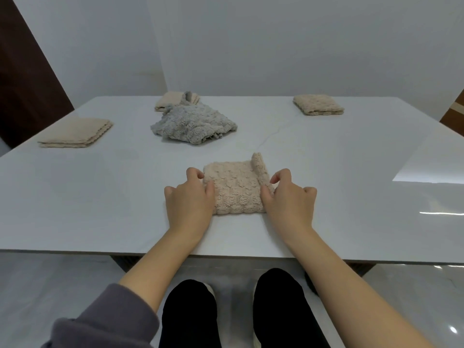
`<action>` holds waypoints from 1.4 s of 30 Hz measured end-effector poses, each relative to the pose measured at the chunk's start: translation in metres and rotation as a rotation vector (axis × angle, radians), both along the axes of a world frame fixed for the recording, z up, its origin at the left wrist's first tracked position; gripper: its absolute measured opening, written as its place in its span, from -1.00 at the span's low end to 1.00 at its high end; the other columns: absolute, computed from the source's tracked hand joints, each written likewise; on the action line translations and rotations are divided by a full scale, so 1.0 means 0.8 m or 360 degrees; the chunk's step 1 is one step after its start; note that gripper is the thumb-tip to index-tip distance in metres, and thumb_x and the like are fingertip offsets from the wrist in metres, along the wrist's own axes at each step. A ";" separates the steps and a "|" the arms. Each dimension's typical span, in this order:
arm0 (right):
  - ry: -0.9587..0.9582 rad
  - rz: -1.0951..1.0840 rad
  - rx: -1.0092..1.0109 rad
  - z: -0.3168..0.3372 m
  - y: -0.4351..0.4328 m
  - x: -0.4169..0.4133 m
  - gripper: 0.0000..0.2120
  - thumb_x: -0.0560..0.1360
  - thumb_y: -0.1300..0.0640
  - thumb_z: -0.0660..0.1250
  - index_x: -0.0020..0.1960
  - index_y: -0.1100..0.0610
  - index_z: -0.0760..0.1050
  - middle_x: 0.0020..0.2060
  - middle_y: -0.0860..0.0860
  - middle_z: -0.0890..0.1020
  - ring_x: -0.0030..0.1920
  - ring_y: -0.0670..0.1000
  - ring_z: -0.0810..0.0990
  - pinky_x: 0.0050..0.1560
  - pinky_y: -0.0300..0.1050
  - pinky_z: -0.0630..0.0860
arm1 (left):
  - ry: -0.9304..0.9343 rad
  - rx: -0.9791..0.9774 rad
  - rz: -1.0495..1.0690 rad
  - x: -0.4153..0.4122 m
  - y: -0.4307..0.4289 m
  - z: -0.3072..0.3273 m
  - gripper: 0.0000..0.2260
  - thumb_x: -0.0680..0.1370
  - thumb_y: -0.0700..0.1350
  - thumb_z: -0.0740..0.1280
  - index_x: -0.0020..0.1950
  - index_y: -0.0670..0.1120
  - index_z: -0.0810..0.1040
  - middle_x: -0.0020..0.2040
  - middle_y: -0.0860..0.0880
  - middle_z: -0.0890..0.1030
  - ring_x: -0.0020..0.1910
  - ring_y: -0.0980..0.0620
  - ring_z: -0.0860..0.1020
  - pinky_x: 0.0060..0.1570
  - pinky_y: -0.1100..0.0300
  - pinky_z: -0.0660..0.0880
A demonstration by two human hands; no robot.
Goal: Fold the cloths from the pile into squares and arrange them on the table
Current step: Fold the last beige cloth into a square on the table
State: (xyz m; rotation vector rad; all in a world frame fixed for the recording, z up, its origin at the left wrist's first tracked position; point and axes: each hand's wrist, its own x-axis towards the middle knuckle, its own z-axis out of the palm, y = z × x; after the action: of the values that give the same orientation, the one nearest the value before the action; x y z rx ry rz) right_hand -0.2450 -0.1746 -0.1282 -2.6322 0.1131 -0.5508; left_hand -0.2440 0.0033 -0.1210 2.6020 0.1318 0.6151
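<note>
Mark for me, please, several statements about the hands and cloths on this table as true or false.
1. The left hand and right hand both hold the near beige cloth. True.
2. The grey cloth is folded into a neat square. False: it lies crumpled on the table.
3. The far-right cloth is beige and folded. True.
4. The left cloth is grey. False: it is beige and folded.
</note>
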 end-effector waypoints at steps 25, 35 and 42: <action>0.0388 0.0072 0.0320 0.018 -0.018 0.013 -0.74 0.53 -0.17 0.24 -0.01 0.02 0.37 -0.32 -0.03 0.60 -0.17 0.06 0.59 -0.05 0.01 0.46 | 0.0608 0.0602 -0.0635 0.053 -0.041 -0.005 -0.46 0.64 0.13 -0.12 0.60 0.01 -0.11 0.60 -0.11 -0.11 0.56 -0.06 -0.15 0.50 -0.07 -0.20; 0.0402 0.0179 0.0914 0.031 -0.026 0.060 -0.74 0.45 -0.10 0.36 0.02 0.02 0.44 -0.23 0.00 0.65 -0.28 0.02 0.60 -0.20 -0.04 0.53 | 0.0582 0.0663 -0.0619 0.051 -0.041 -0.008 -0.45 0.64 0.15 -0.12 0.60 0.00 -0.11 0.60 -0.09 -0.12 0.56 -0.04 -0.16 0.49 -0.16 -0.19; 0.0411 0.0184 0.0625 0.032 -0.014 0.081 -0.78 0.47 0.11 0.28 0.11 0.06 0.42 -0.21 0.03 0.62 -0.16 0.06 0.61 -0.12 0.04 0.58 | 0.0549 0.0623 -0.0549 0.044 -0.044 -0.006 -0.45 0.64 0.14 -0.11 0.59 -0.02 -0.10 0.60 -0.11 -0.10 0.56 -0.04 -0.14 0.48 -0.18 -0.20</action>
State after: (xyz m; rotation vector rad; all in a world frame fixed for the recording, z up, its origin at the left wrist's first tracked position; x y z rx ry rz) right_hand -0.1800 -0.1859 -0.1030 -2.2932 0.1325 -0.1285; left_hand -0.2091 -0.0317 -0.1260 2.9856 -0.3583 0.0677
